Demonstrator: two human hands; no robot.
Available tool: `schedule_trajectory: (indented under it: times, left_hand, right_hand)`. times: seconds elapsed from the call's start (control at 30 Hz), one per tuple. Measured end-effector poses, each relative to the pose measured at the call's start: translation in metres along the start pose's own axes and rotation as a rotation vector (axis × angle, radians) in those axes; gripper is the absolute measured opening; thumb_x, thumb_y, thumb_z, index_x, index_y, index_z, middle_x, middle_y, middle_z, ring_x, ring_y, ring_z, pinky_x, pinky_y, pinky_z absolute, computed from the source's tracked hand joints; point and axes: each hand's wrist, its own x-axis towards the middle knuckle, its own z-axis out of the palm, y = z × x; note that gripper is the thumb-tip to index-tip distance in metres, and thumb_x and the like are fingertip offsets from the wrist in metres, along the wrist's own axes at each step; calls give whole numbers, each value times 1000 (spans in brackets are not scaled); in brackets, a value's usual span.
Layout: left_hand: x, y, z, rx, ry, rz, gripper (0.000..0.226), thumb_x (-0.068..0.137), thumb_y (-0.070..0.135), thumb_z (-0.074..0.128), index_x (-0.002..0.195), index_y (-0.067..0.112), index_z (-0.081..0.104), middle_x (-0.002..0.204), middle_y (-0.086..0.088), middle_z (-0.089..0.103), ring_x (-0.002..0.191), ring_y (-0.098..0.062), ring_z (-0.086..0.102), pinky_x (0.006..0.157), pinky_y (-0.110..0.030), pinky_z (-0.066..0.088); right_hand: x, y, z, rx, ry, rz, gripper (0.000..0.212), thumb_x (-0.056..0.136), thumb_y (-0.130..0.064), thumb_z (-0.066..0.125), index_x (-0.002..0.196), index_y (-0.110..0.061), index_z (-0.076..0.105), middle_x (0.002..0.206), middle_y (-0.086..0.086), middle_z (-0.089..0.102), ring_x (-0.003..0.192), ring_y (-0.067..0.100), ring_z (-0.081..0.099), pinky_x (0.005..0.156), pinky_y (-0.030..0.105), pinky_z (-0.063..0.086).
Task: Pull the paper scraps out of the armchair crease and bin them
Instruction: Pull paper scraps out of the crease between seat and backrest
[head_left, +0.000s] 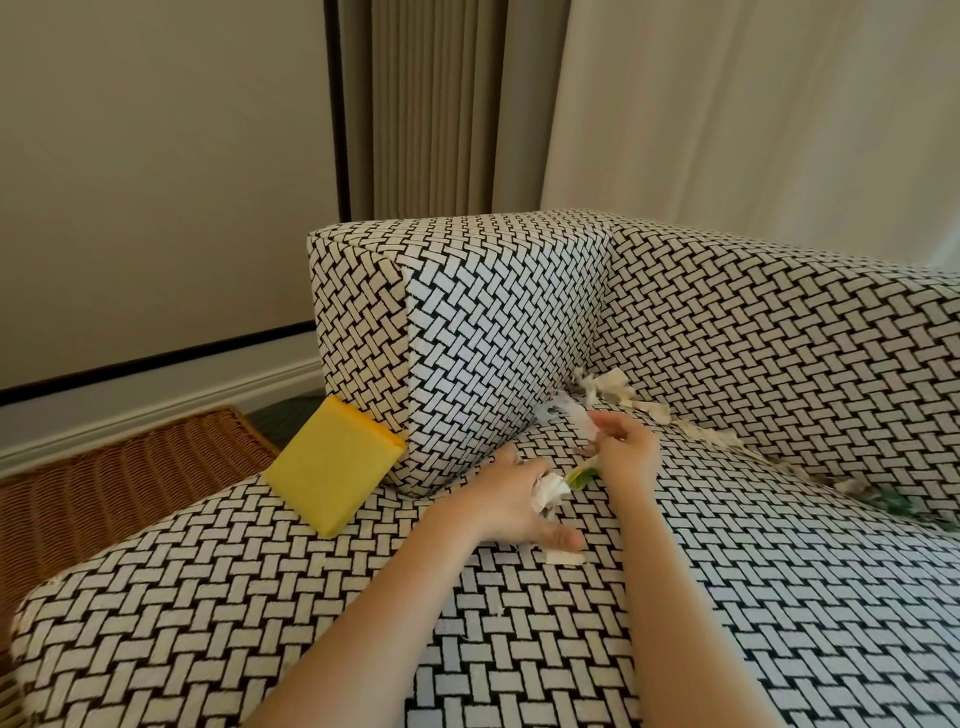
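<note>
Left hand (511, 496) curls round a white paper wad (549, 493), thumb stretched over the seat cushion (311, 597). Right hand (626, 449), just beside it, pinches a blurred white scrap (569, 415). A green-yellow piece (582, 474) sits between the 2 hands; which holds it, cannot tell. 1 flat scrap (563, 557) lies under the left thumb. Loose scraps (618, 392) fill the armchair crease just beyond the right hand, trailing right. Yellow block (332, 467) leans on the armrest (519, 312) left of the left hand; wicker basket (130, 467) further left.
</note>
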Motion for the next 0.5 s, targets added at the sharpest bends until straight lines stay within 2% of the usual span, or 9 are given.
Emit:
schedule_trajectory:
  times: [0.07,0.1,0.13,0.2,0.27,0.33,0.4,0.43,0.5]
  left_hand:
    - [-3,0,3,40,18,24,102,63,66,68,145,26,23,148,-6,18,134,-29,29,109,-44,32]
    - [-6,2,4,41,22,39,97,64,65,68,143,24,28,143,-5,25,131,-27,33,107,-43,34]
    - [-8,3,6,32,34,62,87,67,62,68,138,23,37,133,-5,34,122,-24,40,101,-41,39]
    - [-13,7,11,11,77,147,51,75,48,68,116,19,55,110,0,42,99,-17,46,86,-33,44]
    - [-18,8,15,59,126,212,27,80,33,66,102,18,60,102,0,44,89,-14,44,79,-29,42]
    - [-19,9,18,127,173,245,24,82,28,64,101,16,59,98,0,45,87,-15,46,76,-29,41]
    - [-19,8,20,142,207,245,28,83,26,62,108,13,57,102,-2,51,92,-18,51,80,-31,43]
    - [-19,8,20,129,229,240,30,85,26,61,112,13,55,106,-4,53,96,-19,53,83,-31,43]
    - [-19,7,19,6,249,195,35,89,23,57,122,15,48,110,-6,57,95,-19,56,78,-29,46]
  right_hand:
    - [1,-2,-2,131,28,115,35,86,11,39,91,-15,61,78,0,57,61,12,53,55,23,45]
    - [1,-3,-2,145,55,145,35,84,11,36,84,-14,60,69,0,53,55,11,45,50,22,38]
    - [1,-3,-1,131,86,152,33,83,9,34,75,-13,58,62,0,48,51,10,36,47,21,30]
    - [-1,-4,1,48,122,123,29,85,1,35,61,-11,45,54,-1,35,48,10,24,45,20,20]
    - [-7,-3,4,-93,62,12,29,89,-12,39,60,-14,40,53,-3,33,49,11,27,46,20,21]
    - [-13,-1,6,-419,-51,-117,16,89,-24,45,81,-13,53,71,-1,51,66,16,47,53,21,34]
    - [-13,7,10,-742,-98,-190,26,91,-29,50,108,-11,58,108,7,54,90,21,54,67,27,44]
    - [-13,8,12,-786,-105,-180,29,91,-29,51,111,-10,60,118,9,50,91,21,54,69,28,45]
    - [-16,7,15,-735,-82,-156,26,92,-26,53,107,-7,64,121,9,49,83,19,56,67,28,47]
